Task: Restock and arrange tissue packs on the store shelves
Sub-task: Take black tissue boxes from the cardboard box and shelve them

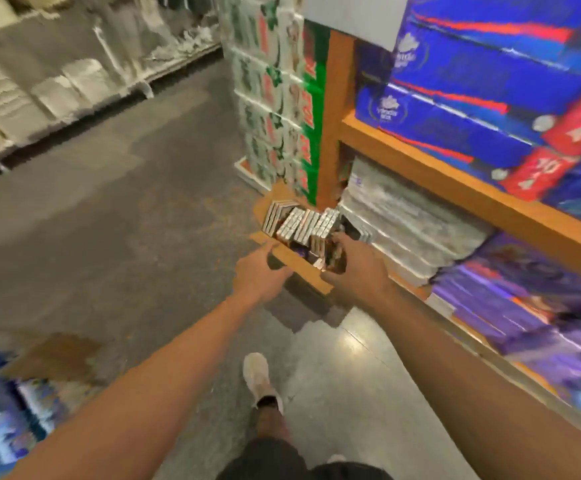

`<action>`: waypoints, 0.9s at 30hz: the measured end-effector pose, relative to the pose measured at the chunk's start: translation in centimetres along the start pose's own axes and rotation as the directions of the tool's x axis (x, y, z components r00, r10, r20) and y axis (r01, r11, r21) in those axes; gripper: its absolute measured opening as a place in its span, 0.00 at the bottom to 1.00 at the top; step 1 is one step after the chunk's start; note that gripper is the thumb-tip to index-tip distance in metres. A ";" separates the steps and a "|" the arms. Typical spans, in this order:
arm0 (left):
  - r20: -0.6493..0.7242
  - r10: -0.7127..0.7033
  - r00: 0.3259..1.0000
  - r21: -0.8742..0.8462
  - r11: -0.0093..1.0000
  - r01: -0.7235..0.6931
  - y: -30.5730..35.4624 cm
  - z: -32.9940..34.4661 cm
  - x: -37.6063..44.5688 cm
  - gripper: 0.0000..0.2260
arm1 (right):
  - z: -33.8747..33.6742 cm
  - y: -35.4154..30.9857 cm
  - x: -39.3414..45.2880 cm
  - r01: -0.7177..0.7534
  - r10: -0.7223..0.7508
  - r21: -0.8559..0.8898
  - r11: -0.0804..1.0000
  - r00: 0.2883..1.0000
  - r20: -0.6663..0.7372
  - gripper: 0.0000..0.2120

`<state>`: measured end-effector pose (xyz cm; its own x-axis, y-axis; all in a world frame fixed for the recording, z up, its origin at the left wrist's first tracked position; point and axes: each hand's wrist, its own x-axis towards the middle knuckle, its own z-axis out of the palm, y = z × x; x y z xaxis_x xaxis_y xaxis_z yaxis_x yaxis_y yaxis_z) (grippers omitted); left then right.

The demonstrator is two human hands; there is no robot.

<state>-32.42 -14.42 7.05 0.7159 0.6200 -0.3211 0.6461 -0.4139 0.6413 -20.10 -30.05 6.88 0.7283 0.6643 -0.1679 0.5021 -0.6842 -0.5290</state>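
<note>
Restocking barely begun: my left hand (pixel 259 271) reaches open while my right hand (pixel 353 268) grips a pack from the still-full cardboard box (pixel 302 268) beside the shelves (pixel 455 192).

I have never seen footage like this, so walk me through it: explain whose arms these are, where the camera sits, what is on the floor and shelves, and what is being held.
There is one picture, taken by a wide-angle camera worn on a person's head, looking forward and down; the arms are their own. The left hand is open, reaching toward a cardboard box on the floor. The right hand is at the box's near end, fingers curled round some small packs. More small packs stand on edge in the box. The wooden shelf on the right holds blue tissue packs above, silver and purple ones below. The picture is blurred, so labels cannot be read.
</note>
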 end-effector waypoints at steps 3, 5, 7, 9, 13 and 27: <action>0.116 0.039 0.992 0.010 0.999 -0.041 1.2 2.5 6.4 0.27 | 1.0 3.3 3.7 -0.152 0.153 0.021 0.988 0.988 -0.037 0.34; 0.189 0.047 0.981 -0.007 0.999 -0.047 1.6 3.7 10.9 0.27 | 2.4 5.0 6.6 -0.247 0.250 0.053 0.968 0.967 -0.055 0.36; 0.272 0.050 0.961 -0.005 0.999 -0.051 1.5 4.9 15.3 0.30 | 3.8 6.7 9.8 -0.327 0.335 0.106 0.939 0.940 -0.067 0.36; 0.335 0.042 0.941 0.023 0.998 -0.053 1.0 6.0 18.5 0.31 | 5.1 8.0 12.3 -0.388 0.399 0.134 0.912 0.915 -0.065 0.34; 0.415 0.012 0.910 0.105 0.993 -0.061 -0.8 9.5 25.4 0.28 | 9.8 12.3 18.9 -0.532 0.544 0.185 0.826 0.839 -0.018 0.35; 0.512 -0.037 0.858 0.008 0.999 0.038 -8.6 23.1 38.7 0.31 | 24.5 27.3 31.8 -0.625 0.639 0.223 0.749 0.769 0.009 0.27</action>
<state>-4.16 -2.19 -27.00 0.7262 0.2057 -0.6560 0.6749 -0.3951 0.6232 5.41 -20.22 -33.29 0.8768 0.0765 -0.4748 -0.1829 -0.8599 -0.4765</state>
